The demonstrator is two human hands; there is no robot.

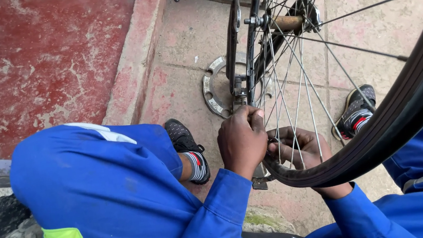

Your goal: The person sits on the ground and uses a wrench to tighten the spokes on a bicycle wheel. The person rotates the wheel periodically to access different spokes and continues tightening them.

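I see my left hand [242,141] pinching something small at the rim of the bicycle wheel [378,134] above the paved floor [183,44], while my right hand [305,151] curls among its spokes [296,90].

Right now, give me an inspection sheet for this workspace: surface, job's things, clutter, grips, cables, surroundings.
Surface: paved floor, worn and stained.
Job's things: bicycle wheel with spokes, hub and black tyre, held in a frame.
Clutter: a toothed metal ring lying flat on the floor behind the wheel.
Grips: left hand pinching at the rim; right hand behind the spokes, grip unclear.
Cables: nothing seen.
Surroundings: red painted floor beyond a raised kerb; blue overalls, dark shoes.
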